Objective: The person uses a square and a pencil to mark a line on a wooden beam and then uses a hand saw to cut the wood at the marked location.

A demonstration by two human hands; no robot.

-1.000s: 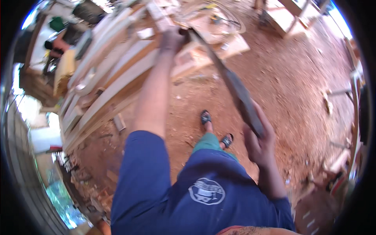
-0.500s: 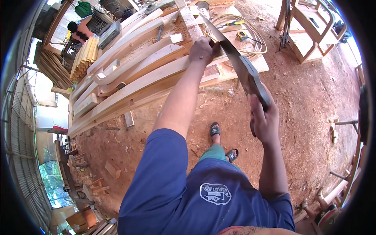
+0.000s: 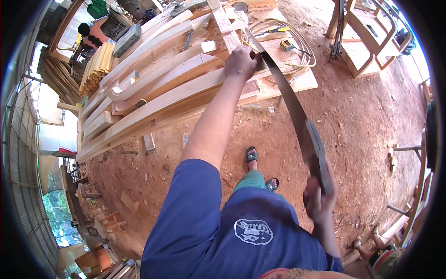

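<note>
My right hand [image 3: 320, 197] is closed around the dark handle of a handsaw [image 3: 290, 97]. The saw's long blade slants up and away to the left, and its far part crosses the end of a pale wooden beam [image 3: 186, 98]. On that beam's end, just left of the blade, my left hand [image 3: 241, 63] is closed, with its thumb side close to the saw. Most of the left fingers are hidden behind the hand. How deep the blade sits in the wood cannot be made out.
Several shaped timbers [image 3: 162, 81] lie alongside the beam. Right of the blade are a tape measure [image 3: 288, 45], a yellow-handled tool [image 3: 278, 29] and a coiled hose [image 3: 312, 56]. A wooden frame [image 3: 362, 56] stands far right. Another person [image 3: 95, 35] is far left. Wood scraps lie on the earth floor [image 3: 362, 139].
My right hand has drawn the saw back toward my body, down and slightly right, so more of the blade shows on the near side. My left hand stays on the beam.
</note>
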